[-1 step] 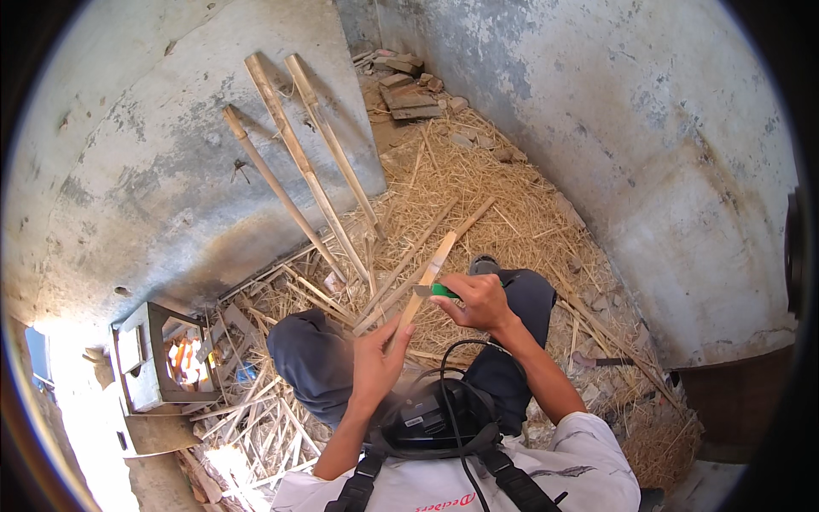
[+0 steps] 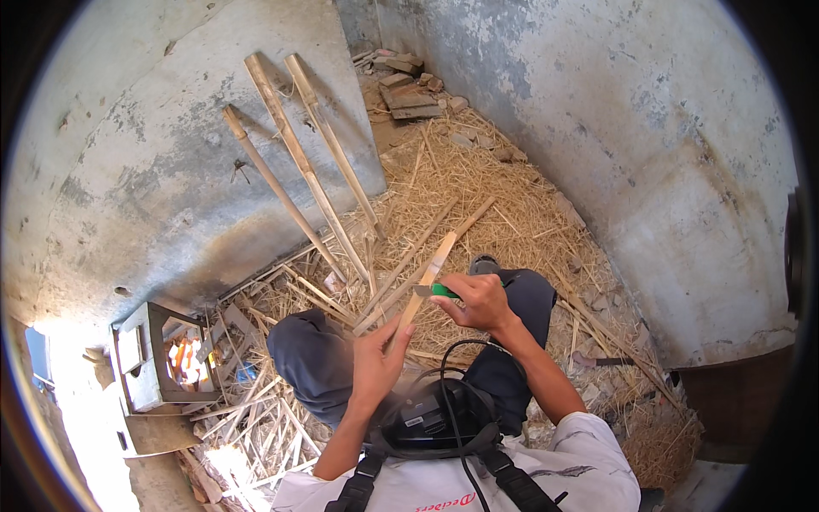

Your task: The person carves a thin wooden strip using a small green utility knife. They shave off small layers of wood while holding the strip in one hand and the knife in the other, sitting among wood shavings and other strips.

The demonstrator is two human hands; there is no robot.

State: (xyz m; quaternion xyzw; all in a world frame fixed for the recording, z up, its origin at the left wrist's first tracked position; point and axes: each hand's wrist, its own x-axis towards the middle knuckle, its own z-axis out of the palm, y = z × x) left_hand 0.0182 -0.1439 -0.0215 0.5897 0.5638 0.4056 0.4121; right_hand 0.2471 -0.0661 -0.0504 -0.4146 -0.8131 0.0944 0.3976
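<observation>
Dry, stringy straw (image 2: 478,175) lies beside rough walls (image 2: 589,119) with flaking paint. Over it, the left hand (image 2: 375,363) is closed around the lower end of a flat, pale, slanting wooden strip (image 2: 440,250). The right hand (image 2: 478,302) is clamped on the green handle (image 2: 444,293) of a knife, whose metal blade (image 2: 422,291) lies across this strip.

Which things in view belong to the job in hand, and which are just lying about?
In use:
pale strip, held in left grip
green-handled tool, in right grip

Seemingly just lying about:
loose straw
three leaning poles
grey box-like frame
piled slabs
</observation>
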